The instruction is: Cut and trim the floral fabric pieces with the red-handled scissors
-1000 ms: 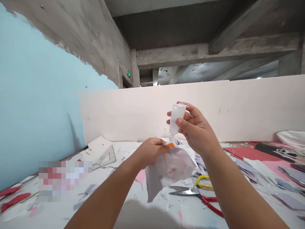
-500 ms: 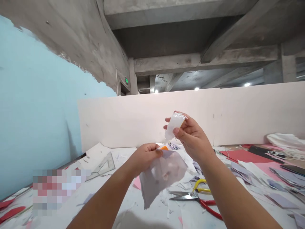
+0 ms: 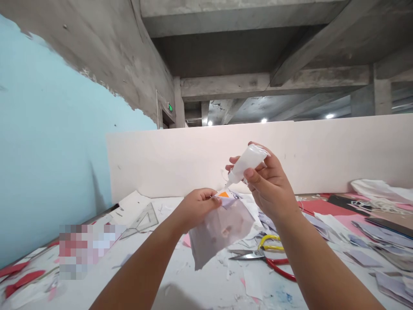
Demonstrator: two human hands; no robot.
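Pinching the upper edge of a thin lavender sheet point(image 3: 222, 232) between thumb and fingers, the left hand point(image 3: 198, 209) keeps it off the worktop point(image 3: 203, 286), the rest of it hanging down to the right of those fingertips. An orange patch point(image 3: 223, 195) shows just beside them, at the top of the sheet. Above and to the right, the right hand point(image 3: 271, 185) grips a white squeeze bottle point(image 3: 248, 163), thumb pressed on the near side, other fingers behind it, some reaching past its far side. The bottle is tilted nozzle-down toward the left fingertips, its tip close to the orange patch; whether it touches, I cannot tell.

The step in hand looks to be dispensing onto that small spot. The next move, I judge, calls for a light, even squeeze from the right fingers and a steady left pinch, so the limp sheet does not swing against the nozzle.

Below the right fingers lie open scissors point(image 3: 253, 255) with yellow and red handles; beyond the left fingers, off to their left, rests a clear set square point(image 3: 144, 220).
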